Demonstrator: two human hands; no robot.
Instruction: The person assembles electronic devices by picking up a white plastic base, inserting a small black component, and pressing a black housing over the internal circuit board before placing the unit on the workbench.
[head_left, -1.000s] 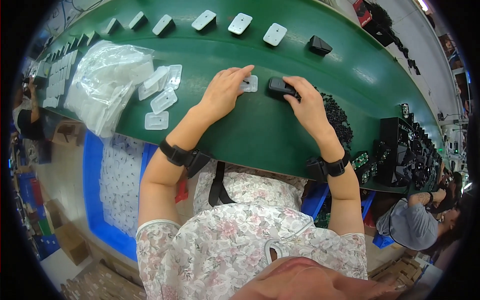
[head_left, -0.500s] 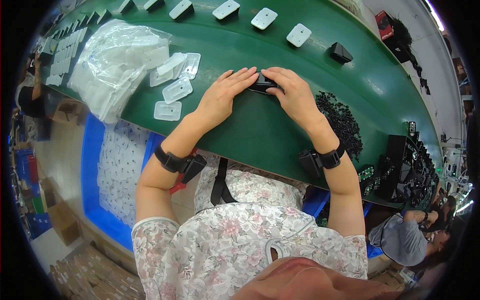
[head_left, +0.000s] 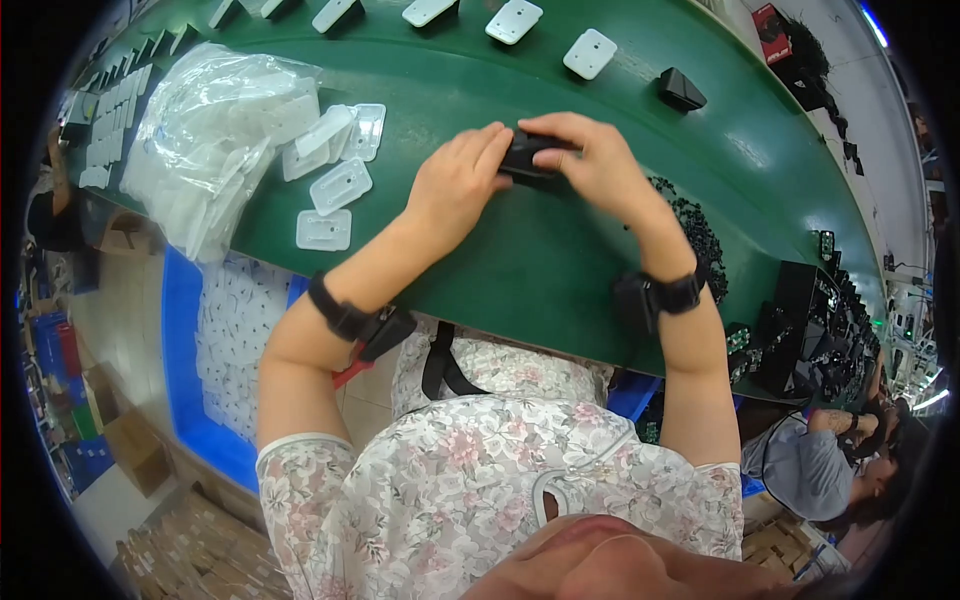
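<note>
Far left, well out from the left grip: pale flat pieces (head_left: 115, 130) in rows on the green surface (head_left: 510, 270). Next, a clear plastic bag (head_left: 225, 130), bulging, pale contents showing through. Below it, lower than the surface, a blue bin (head_left: 183, 370) with many small translucent pieces inside.

Nearer, just left of the left grip: loose clear covers (head_left: 341, 187), some overlapping, the lowest lying apart.

Left grip (head_left: 452, 185): grasping the left end of a black casing (head_left: 527, 160), fingertips at its far side, thumb toward the near edge. The casing sits between both grips, immediately right of the left one, its long axis apparently running side to side, from grip to grip. Neither hand is nearer; both touch it. Resting or slightly raised: cannot tell.

Right grip (head_left: 606, 172): grasping the casing's right part, thumb laid across it, forefinger round the far side.

Beyond both grips, a spaced row of white-faced blocks (head_left: 514, 21); at its right end, past the right grip, a dark block (head_left: 682, 90).

Right of the right grip, partly behind the forearm: a heap of small black parts (head_left: 708, 245). Farther right, green circuit boards (head_left: 738, 340), then a seated co-worker (head_left: 815, 470) in grey.
</note>
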